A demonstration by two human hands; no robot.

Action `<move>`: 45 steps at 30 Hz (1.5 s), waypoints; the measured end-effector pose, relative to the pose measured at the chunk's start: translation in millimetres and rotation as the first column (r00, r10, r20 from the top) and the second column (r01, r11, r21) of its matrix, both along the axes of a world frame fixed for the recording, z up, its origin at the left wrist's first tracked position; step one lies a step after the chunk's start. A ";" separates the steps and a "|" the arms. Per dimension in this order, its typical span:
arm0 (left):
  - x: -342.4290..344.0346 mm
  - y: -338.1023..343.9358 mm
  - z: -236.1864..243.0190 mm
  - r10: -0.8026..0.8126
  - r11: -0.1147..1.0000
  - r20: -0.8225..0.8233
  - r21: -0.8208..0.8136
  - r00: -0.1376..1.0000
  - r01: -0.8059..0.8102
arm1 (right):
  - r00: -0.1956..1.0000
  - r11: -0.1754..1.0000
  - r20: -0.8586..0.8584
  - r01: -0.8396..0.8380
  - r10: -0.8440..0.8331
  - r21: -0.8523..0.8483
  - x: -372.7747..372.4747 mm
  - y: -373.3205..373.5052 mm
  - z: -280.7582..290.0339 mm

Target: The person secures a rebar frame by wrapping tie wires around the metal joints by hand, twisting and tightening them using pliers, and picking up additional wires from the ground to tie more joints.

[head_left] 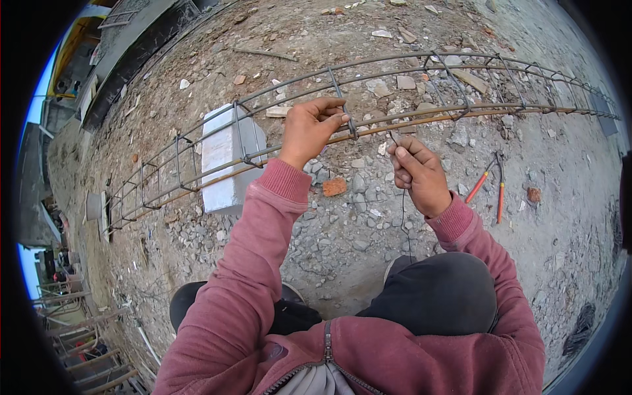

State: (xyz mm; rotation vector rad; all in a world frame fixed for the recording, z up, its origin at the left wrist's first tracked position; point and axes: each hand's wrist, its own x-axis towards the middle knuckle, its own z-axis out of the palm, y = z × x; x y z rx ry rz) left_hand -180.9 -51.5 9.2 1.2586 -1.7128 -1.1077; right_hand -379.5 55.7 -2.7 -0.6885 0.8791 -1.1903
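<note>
A long rebar cage [411, 118] of lengthwise bars and square stirrups spans the view. My left hand [309, 131] has its fingertips closed at a stirrup [335, 85], just above the rusty lower bars. Right of it, below the cage, my right hand [418, 172] pinches a thin dark tie wire [403, 214], its short upper end rising toward the bars and the rest hanging toward my legs. A white block [217, 171] stands under the cage on the left. Pliers [500, 197] with red-orange handles lie on the ground right of my right hand.
I am crouched low on rubble-strewn ground [329, 237] with stones and a broken brick piece [334, 187]. A dark concrete edge [105, 92] runs at the upper left. A stack of metal bars or frames [79, 342] is at the lower left.
</note>
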 end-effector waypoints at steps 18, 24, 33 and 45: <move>-10.6 10.6 35.4 -0.210 0.933 -0.353 0.206 0.912 0.295 | 0.988 0.993 -0.097 -0.117 0.119 0.024 11.8 6.7 -15.8; -2.8 -1.2 8.9 -0.168 0.976 0.065 -0.132 0.984 0.176 | 0.999 0.971 -0.003 0.033 -0.033 0.238 12.5 -12.1 -50.8; -10.4 0.8 3.1 -0.096 0.991 0.059 -0.090 0.994 0.101 | 0.969 0.993 0.221 -0.115 0.107 0.023 23.4 -73.3 -51.1; 13.0 -20.6 13.1 -0.336 0.908 -0.184 0.199 0.924 0.370 | 0.992 0.997 0.122 -0.012 0.002 0.082 34.9 -72.6 -38.4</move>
